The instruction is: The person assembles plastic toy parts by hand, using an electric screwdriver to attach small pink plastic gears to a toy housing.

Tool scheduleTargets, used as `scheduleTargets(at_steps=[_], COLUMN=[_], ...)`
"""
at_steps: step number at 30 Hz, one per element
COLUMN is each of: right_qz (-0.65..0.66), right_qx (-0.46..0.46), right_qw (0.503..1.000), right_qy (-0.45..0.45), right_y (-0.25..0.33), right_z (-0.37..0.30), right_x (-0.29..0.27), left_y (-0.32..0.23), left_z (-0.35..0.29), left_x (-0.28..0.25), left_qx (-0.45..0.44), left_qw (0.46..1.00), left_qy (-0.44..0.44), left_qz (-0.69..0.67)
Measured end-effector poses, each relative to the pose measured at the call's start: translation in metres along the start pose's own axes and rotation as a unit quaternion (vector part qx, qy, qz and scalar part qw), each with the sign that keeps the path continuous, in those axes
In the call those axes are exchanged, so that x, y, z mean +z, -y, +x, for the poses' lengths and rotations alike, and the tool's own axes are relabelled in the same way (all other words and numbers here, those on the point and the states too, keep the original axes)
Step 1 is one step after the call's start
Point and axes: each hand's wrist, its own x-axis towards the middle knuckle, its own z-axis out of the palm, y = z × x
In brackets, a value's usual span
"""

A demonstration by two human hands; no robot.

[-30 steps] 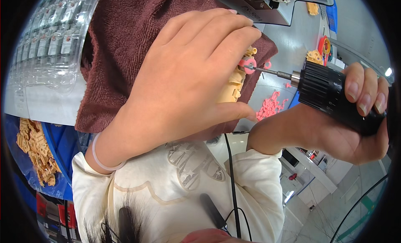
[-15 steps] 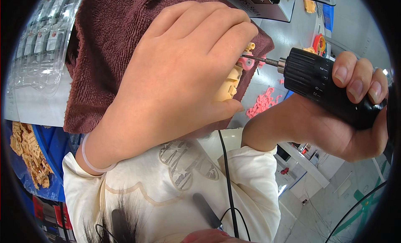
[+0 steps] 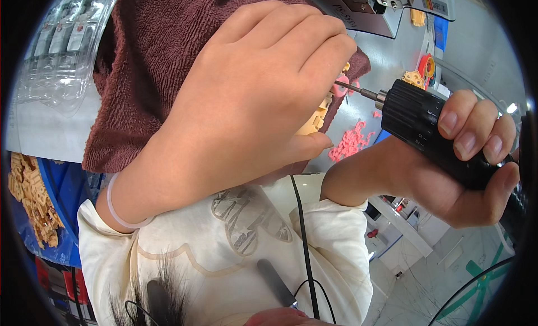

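Here the right hand (image 3: pixel 469 140), wrapped round the black driver (image 3: pixel 414 116), has just dropped lower, steepening the tool's slant while its tip stays at the pink piece (image 3: pixel 341 87): work there seems ongoing. The driver's long axis rises from lower right, tip pointing upper left. The left hand (image 3: pixel 252 85) clasps the yellow part (image 3: pixel 316 119) over the brown towel (image 3: pixel 151 74), its showing edge sloping down-left; most is hidden.

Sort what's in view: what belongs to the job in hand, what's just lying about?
Job: electric screwdriver in right hand, yellow plastic part under left hand, pink plastic piece, maroon towel, likely loose pink pieces.
Lying about, apparently: clear plastic trays, red round item.
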Motion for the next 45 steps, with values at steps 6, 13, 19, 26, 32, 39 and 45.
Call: scheduleTargets(at_steps=[6, 13, 19, 26, 32, 39, 45], right_qz=[0.023, 0.004, 0.018, 0.025, 0.058, 0.076, 0.051], right_qx=[-0.008, 0.038, 0.042, 0.028, 0.054, 0.068, 0.1], right_qw=[0.999, 0.999, 0.998, 0.999, 0.992, 0.985, 0.983], right_qy=[0.043, 0.039, 0.032, 0.025, -0.103, -0.14, -0.145], right_y=[0.001, 0.009, 0.007, -0.005, 0.009, 0.038, 0.044], right_z=[-0.001, 0.003, 0.006, -0.004, -0.005, -0.038, -0.068], right_x=[-0.004, -0.014, -0.013, -0.008, -0.009, -0.024, -0.048], left_y=[0.001, 0.001, 0.002, -0.001, -0.002, -0.014, -0.029], left_z=[-0.002, -0.004, -0.006, -0.001, 0.003, -0.002, -0.031], left_x=[-0.001, -0.003, -0.006, -0.007, -0.008, 0.001, -0.048], left_qx=[0.006, 0.02, 0.039, 0.079, 0.069, 0.127, 0.116], left_qw=[1.0, 0.998, 0.995, 0.985, 0.994, 0.972, 0.982], left_qy=[0.0, 0.002, 0.008, 0.02, 0.026, 0.007, -0.037], left_qz=[0.02, 0.053, 0.09, 0.15, 0.084, 0.196, 0.146])
